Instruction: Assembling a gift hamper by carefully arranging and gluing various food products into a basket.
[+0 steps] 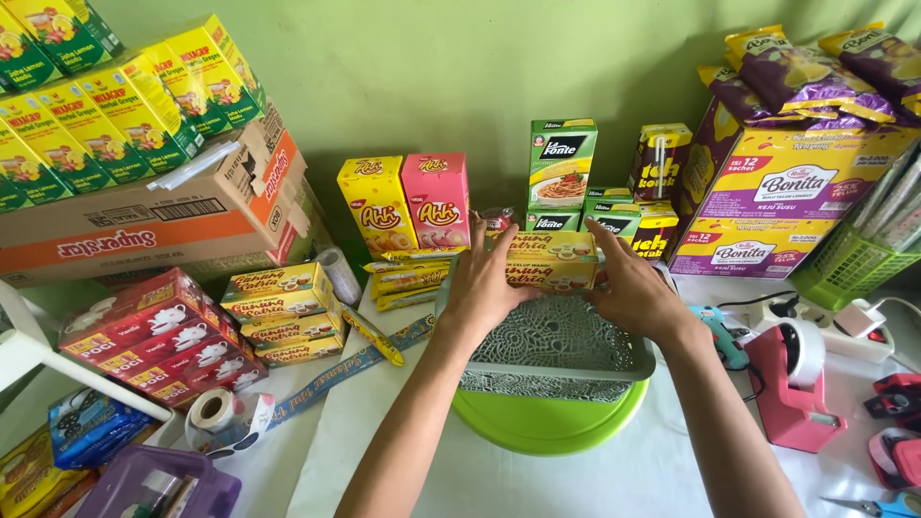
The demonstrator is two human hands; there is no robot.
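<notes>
I hold the yellow box (552,259) by its ends, left hand (484,283) and right hand (628,288) curled closed on it, long axis crosswise, above the grey basket's (556,369) far edge.

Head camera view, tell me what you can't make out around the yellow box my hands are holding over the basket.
- Yellow box, head view: both ends covered by the left hand and right hand.
- Grey basket: its far part is hidden by the hands and box.
- Green plate: mostly under the basket; only its front rim shows.
- Scissors: cut off by the bottom edge.
- Purple tray: cut off by the bottom edge.
</notes>
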